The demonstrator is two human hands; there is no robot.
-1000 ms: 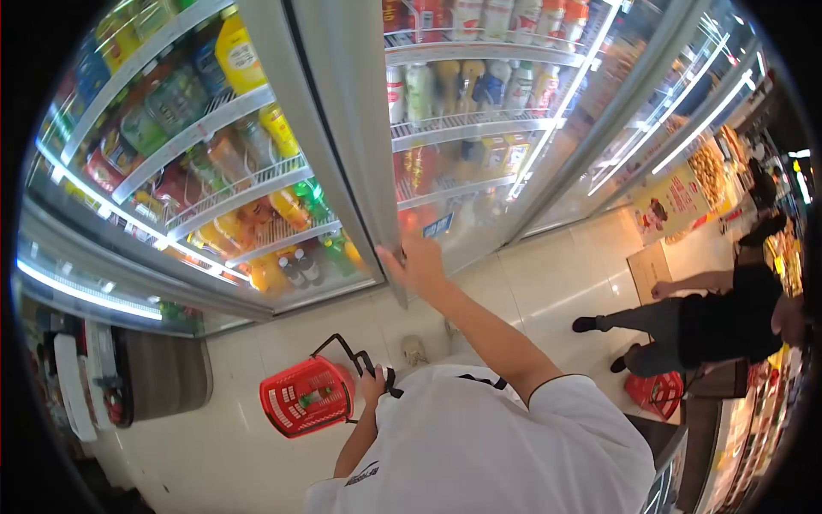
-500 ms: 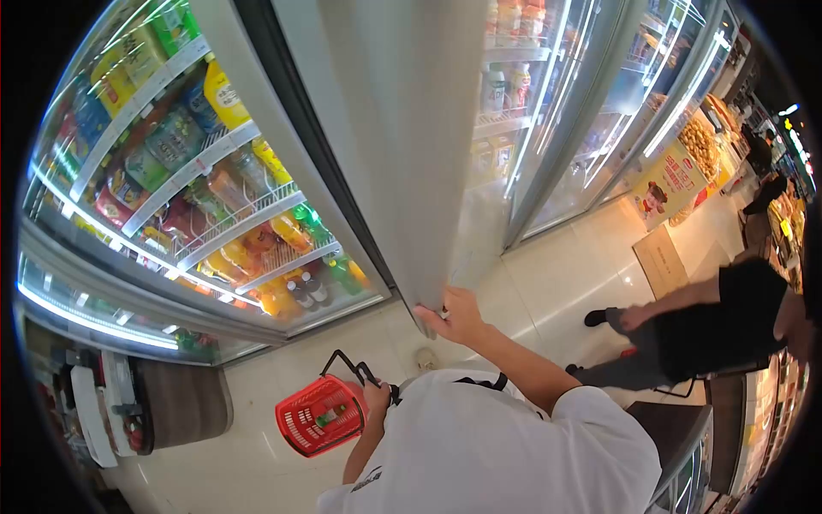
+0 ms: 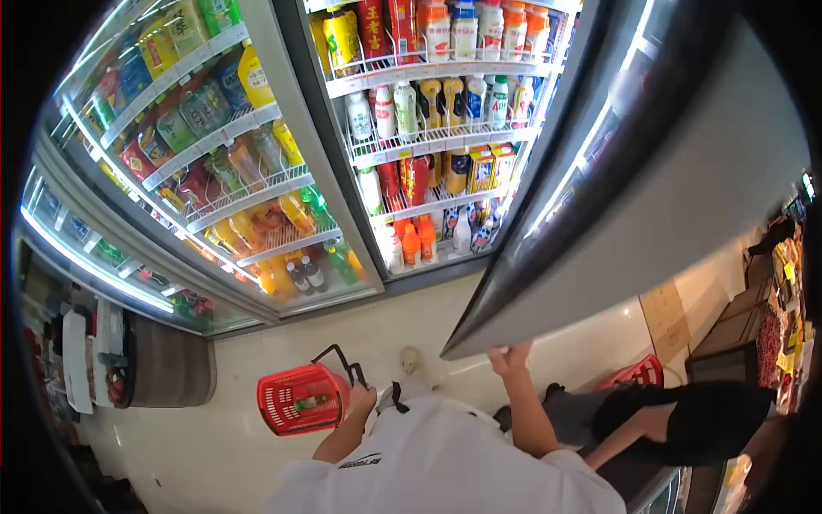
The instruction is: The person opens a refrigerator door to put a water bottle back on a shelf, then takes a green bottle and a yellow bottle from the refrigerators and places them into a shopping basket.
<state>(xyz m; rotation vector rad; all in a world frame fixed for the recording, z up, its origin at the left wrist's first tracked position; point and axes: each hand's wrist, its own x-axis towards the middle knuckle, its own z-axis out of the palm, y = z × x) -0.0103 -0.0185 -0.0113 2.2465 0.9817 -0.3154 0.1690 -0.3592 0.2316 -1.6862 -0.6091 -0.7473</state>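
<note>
My left hand point(image 3: 362, 400) is closed round the black handle of a red basket point(image 3: 278, 400), which hangs at my left side with a green bottle point(image 3: 310, 402) lying in it. At the lower edge of a fridge door point(image 3: 642, 257), my right hand point(image 3: 511, 355) grips the door's edge; the fingertips are partly hidden behind it. The door stands wide open on the right. Behind it, the fridge shelves point(image 3: 445, 137) hold rows of bottles, red cans and yellow cartons.
A closed glass fridge point(image 3: 205, 146) full of drinks stands to the left. Close on my right is another person in black point(image 3: 711, 424), near a second red basket point(image 3: 638, 373). A dark rounded counter point(image 3: 171, 364) is at the lower left.
The fridge door has swung open to the right with my right hand on it, exposing the shelves. The other person has come closer, and a second red basket shows more fully.
</note>
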